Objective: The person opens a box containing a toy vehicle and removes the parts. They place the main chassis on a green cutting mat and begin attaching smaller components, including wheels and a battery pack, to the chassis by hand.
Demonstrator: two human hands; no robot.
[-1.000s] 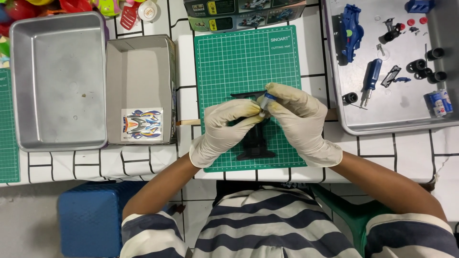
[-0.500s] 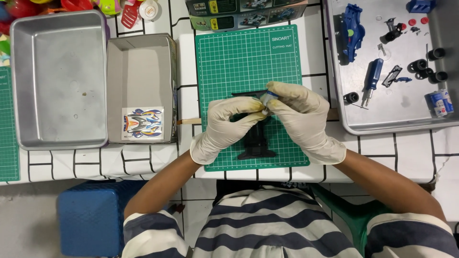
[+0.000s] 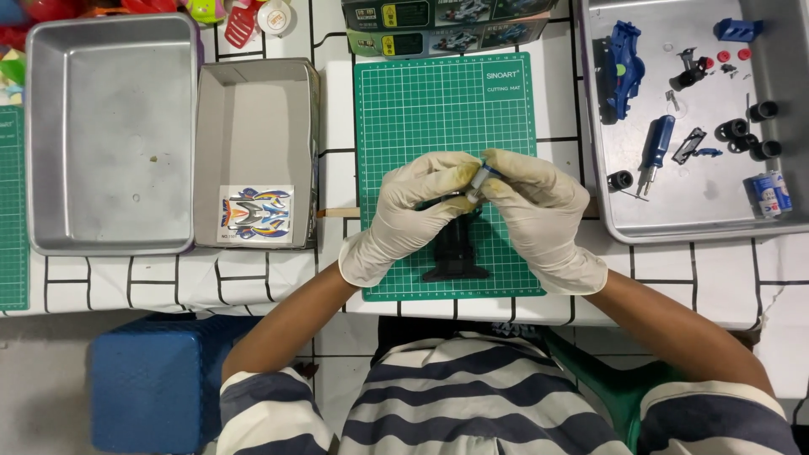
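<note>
Both my hands wear pale latex gloves and meet over the green cutting mat (image 3: 430, 101). My left hand (image 3: 413, 206) and my right hand (image 3: 535, 206) pinch a small grey-and-blue cylindrical part (image 3: 479, 179) between the fingertips. Under the hands stands a black toy car chassis (image 3: 455, 253), partly hidden by the fingers. I cannot tell whether the left hand also steadies the chassis.
A metal tray (image 3: 716, 221) at the right holds a blue car body (image 3: 624, 67), a blue screwdriver (image 3: 656, 152), black wheels (image 3: 746, 135) and a battery (image 3: 767, 194). At the left are a large empty metal tray (image 3: 109, 126) and an open box (image 3: 257, 126) with a sticker sheet (image 3: 257, 212). Toy boxes (image 3: 447, 21) lie at the back.
The hands have shifted slightly upward on the mat and the fingers have turned a little around the small part. Everything else is still.
</note>
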